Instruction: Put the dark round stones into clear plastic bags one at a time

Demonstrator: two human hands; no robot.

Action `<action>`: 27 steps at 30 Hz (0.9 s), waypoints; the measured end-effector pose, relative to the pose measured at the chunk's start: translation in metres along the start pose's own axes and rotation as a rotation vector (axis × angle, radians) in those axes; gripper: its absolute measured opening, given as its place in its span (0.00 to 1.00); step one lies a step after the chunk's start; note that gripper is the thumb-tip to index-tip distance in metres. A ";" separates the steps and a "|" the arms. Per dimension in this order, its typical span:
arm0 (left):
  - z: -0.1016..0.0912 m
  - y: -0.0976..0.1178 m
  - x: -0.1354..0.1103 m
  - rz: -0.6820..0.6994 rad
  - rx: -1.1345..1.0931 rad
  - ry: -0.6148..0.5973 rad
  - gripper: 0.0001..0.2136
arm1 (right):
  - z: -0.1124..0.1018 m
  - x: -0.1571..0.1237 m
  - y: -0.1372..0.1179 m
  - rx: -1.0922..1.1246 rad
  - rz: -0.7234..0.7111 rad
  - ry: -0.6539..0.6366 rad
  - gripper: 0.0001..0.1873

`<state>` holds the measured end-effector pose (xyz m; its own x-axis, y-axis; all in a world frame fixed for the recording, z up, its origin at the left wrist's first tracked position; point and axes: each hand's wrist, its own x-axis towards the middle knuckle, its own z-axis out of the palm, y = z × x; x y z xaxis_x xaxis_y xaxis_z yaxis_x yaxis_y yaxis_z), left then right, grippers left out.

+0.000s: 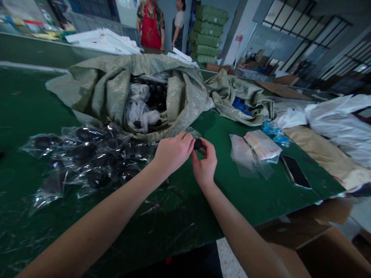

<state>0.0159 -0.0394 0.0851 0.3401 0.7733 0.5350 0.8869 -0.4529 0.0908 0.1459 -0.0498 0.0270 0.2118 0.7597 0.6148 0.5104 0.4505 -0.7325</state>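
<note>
A small black ball (198,144) is between my two hands, over the green table. My right hand (205,164) curls its thumb and fingers around the ball's right side. Against its left side, my left hand (175,151) is closed, with the fingertips partly hidden. A bit of clear film shows just behind the fingers; whether it wraps the ball I cannot tell. To the left lie several black rounded pieces in clear bags (97,154). Behind my hands, an open woven sack (101,96) contains more black pieces and bundled clear plastic.
Flat clear bags (261,144) and a phone (295,171) lie to the right on the green table (185,208). Beyond them are a second sack (223,87) and blue wrapped pieces (274,129). Cardboard boxes (313,239) stand below the right edge. Two people stand behind.
</note>
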 end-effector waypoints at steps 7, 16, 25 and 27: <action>-0.002 -0.001 0.001 -0.010 -0.025 0.018 0.15 | -0.002 0.003 0.001 -0.087 -0.103 0.011 0.19; 0.000 0.004 -0.002 0.064 0.018 0.082 0.15 | 0.000 0.003 -0.004 -0.082 0.034 0.090 0.16; 0.001 0.010 -0.005 -0.005 -0.082 0.046 0.15 | 0.017 -0.005 0.000 0.182 0.141 0.090 0.15; 0.000 0.010 -0.004 -0.021 -0.076 0.017 0.15 | 0.017 -0.004 0.000 0.188 0.156 0.072 0.16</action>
<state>0.0234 -0.0471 0.0842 0.3158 0.7757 0.5463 0.8673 -0.4696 0.1653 0.1308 -0.0444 0.0196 0.3379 0.7945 0.5046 0.3041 0.4153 -0.8574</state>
